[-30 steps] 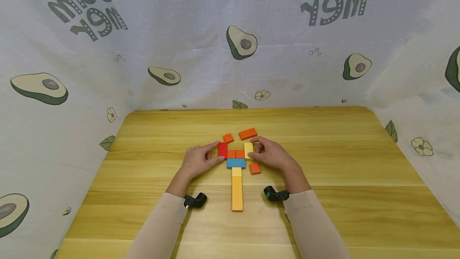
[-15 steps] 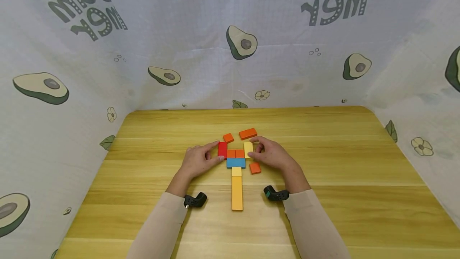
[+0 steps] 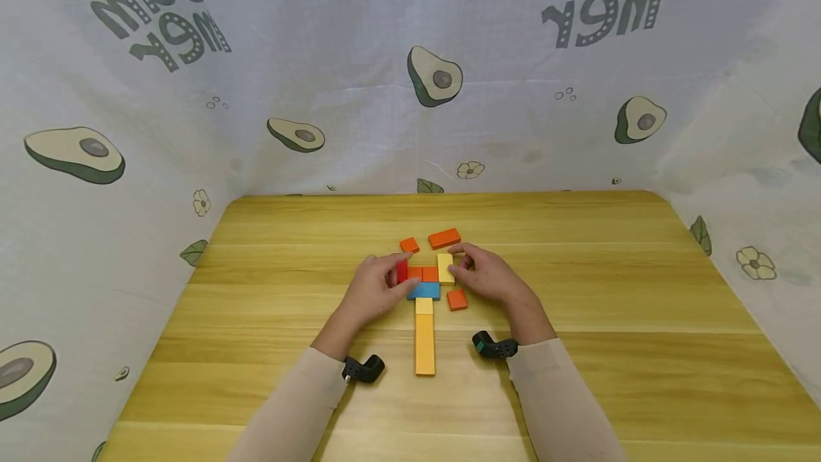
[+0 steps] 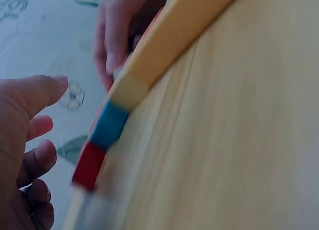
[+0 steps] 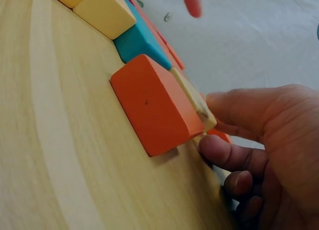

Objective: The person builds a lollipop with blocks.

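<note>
In the head view, a flat figure of wooden blocks lies at mid-table. My left hand (image 3: 375, 289) hovers over its left side, thumb and fingers apart, partly hiding the red block (image 3: 402, 271). The left wrist view shows a gap between that hand and the red block. My right hand (image 3: 490, 278) pinches the pale yellow block (image 3: 445, 262) at the upper right, thumb and index finger on it. Between these sit two orange square blocks (image 3: 430, 274), with a blue block (image 3: 428, 291) below. A short cream block (image 3: 424, 306) and a long yellow block (image 3: 425, 345) continue downward.
Loose around the figure are an orange oblong block (image 3: 445, 238), an orange square block (image 3: 409, 244) behind, and another orange block (image 3: 457, 299) below the right hand. The wooden table (image 3: 609, 376) meets a printed cloth (image 3: 359, 77) at its back and sides.
My left hand has let go of the red block and shifted right, now over the figure's left part. My right hand stays at the pale yellow block.
</note>
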`<state>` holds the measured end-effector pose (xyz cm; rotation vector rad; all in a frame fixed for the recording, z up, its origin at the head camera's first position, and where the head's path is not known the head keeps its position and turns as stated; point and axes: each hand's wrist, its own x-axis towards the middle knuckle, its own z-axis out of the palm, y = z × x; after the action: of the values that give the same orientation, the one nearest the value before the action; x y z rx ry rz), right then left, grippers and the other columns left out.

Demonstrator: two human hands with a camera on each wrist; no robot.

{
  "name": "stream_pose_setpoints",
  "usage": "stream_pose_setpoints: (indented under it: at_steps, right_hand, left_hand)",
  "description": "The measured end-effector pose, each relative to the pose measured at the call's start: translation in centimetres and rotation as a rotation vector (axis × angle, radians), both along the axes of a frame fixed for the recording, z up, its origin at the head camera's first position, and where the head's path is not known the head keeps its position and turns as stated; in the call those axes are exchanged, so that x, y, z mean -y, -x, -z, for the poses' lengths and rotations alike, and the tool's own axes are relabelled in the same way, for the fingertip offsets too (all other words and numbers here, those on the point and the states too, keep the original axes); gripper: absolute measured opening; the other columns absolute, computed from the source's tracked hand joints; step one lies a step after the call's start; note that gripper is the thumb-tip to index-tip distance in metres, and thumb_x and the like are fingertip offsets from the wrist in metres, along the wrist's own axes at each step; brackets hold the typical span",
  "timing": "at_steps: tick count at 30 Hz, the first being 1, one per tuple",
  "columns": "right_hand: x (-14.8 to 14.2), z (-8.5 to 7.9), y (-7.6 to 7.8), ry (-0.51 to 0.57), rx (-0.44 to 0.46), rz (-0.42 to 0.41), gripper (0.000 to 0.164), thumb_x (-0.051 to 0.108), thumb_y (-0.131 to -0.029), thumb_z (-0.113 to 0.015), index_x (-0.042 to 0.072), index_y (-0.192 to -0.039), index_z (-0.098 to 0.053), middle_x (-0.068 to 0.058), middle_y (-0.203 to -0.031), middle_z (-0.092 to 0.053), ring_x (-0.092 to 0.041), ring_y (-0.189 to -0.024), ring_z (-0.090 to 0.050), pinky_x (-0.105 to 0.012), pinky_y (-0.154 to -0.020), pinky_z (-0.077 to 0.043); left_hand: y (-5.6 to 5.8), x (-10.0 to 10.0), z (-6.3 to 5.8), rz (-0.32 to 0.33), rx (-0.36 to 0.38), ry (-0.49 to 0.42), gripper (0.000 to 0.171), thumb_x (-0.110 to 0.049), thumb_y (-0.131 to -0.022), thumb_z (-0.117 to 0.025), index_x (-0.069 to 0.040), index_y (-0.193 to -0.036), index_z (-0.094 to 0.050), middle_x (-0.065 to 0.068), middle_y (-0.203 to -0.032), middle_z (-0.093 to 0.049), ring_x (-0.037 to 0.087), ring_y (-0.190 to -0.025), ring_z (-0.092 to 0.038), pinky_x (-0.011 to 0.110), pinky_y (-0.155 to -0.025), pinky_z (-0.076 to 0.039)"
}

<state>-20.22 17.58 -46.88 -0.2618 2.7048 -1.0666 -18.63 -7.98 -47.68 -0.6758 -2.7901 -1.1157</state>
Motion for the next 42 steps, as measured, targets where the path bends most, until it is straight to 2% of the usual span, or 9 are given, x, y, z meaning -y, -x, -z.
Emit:
stream_pose_setpoints:
  at_steps: [6,8,10,12,15,19,32,38,42]
  right_hand:
    - [-0.2,0.1,0.1,0.001,-0.014,-0.019,0.037,0.028,-0.103,-0.061,0.015,-0.137,-0.058,-0.005,-0.093,-0.06,-0.018,-0.073,-0.051,-0.032,-0.069,-0.041]
    - [-0.1,0.1,0.1,0.004,-0.017,-0.02,0.037,0.027,-0.103,-0.061,0.015,-0.137,-0.058,-0.005,-0.093,-0.06,-0.018,-0.072,-0.051,-0.032,-0.068,-0.041]
    - [-0.1,0.0,0.0,0.002,-0.019,-0.02,0.037,0.027,-0.102,-0.062,0.015,-0.137,-0.059,-0.005,-0.092,-0.06,-0.018,-0.071,-0.05,-0.032,-0.068,-0.041]
    - [-0.1,-0.1,0.0,0.002,-0.021,-0.021,0.037,0.027,-0.102,-0.062,0.015,-0.137,-0.059,-0.005,-0.092,-0.06,-0.018,-0.071,-0.05,-0.032,-0.068,-0.041]
    - [-0.1,-0.2,-0.1,0.001,-0.019,-0.019,0.037,0.027,-0.102,-0.062,0.015,-0.136,-0.059,-0.005,-0.092,-0.06,-0.018,-0.071,-0.05,-0.032,-0.069,-0.041]
    - [0.0,-0.3,-0.1,-0.001,-0.019,-0.014,0.037,0.027,-0.102,-0.062,0.015,-0.136,-0.059,-0.005,-0.092,-0.06,-0.018,-0.072,-0.051,-0.032,-0.069,-0.041]
    - [-0.1,-0.1,-0.1,-0.006,-0.019,-0.007,0.037,0.027,-0.101,-0.063,0.016,-0.136,-0.059,-0.005,-0.092,-0.06,-0.018,-0.072,-0.05,-0.032,-0.068,-0.041]
    - [-0.1,0.0,-0.1,-0.006,-0.027,-0.013,0.036,0.026,-0.102,-0.063,0.015,-0.136,-0.059,-0.005,-0.091,-0.06,-0.017,-0.072,-0.05,-0.032,-0.069,-0.041]
    - [-0.1,0.0,-0.1,-0.004,-0.026,-0.017,0.036,0.026,-0.102,-0.062,0.015,-0.136,-0.059,-0.005,-0.091,-0.06,-0.018,-0.071,-0.05,-0.032,-0.069,-0.041]
  left_hand:
    - [-1.7,-3.1,-0.5,0.118,-0.094,0.119,0.038,-0.043,-0.09,-0.077,-0.02,-0.12,-0.077,-0.012,-0.066,-0.049,0.011,-0.074,-0.044,0.036,-0.086,-0.042]
    - [-2.0,-4.0,-0.5,0.138,-0.119,0.161,0.037,-0.046,-0.09,-0.076,-0.022,-0.118,-0.078,-0.013,-0.066,-0.051,0.01,-0.078,-0.048,0.041,-0.096,-0.045]
    - [-2.3,-4.7,-0.4,0.143,-0.138,0.199,0.038,-0.049,-0.09,-0.076,-0.024,-0.117,-0.078,-0.012,-0.067,-0.056,0.01,-0.08,-0.05,0.043,-0.098,-0.045]
    - [-2.4,-5.2,-0.3,0.139,-0.154,0.233,0.038,-0.05,-0.089,-0.075,-0.025,-0.118,-0.078,-0.013,-0.076,-0.066,0.009,-0.082,-0.051,0.039,-0.096,-0.045]
    - [-2.5,-5.6,-0.2,0.121,-0.15,0.277,0.038,-0.052,-0.088,-0.076,-0.028,-0.117,-0.078,-0.012,-0.092,-0.074,0.01,-0.083,-0.048,0.03,-0.077,-0.036]
    - [-2.6,-5.8,-0.2,0.106,-0.125,0.312,0.037,-0.052,-0.087,-0.077,-0.029,-0.117,-0.078,-0.01,-0.102,-0.076,0.011,-0.083,-0.045,0.027,-0.074,-0.029]
    - [-2.7,-5.9,-0.1,0.083,-0.1,0.31,0.033,-0.05,-0.087,-0.077,-0.028,-0.112,-0.08,-0.01,-0.095,-0.075,0.011,-0.081,-0.042,0.029,-0.073,-0.026]
    - [-2.7,-5.9,-0.2,0.079,-0.067,0.247,0.032,-0.047,-0.086,-0.08,-0.025,-0.109,-0.08,-0.014,-0.067,-0.056,0.01,-0.078,-0.04,0.029,-0.075,-0.026]
    - [-2.4,-5.8,-0.2,0.089,-0.035,0.202,0.032,-0.046,-0.086,-0.08,-0.023,-0.108,-0.08,-0.014,-0.064,-0.049,0.01,-0.078,-0.042,0.031,-0.078,-0.028]
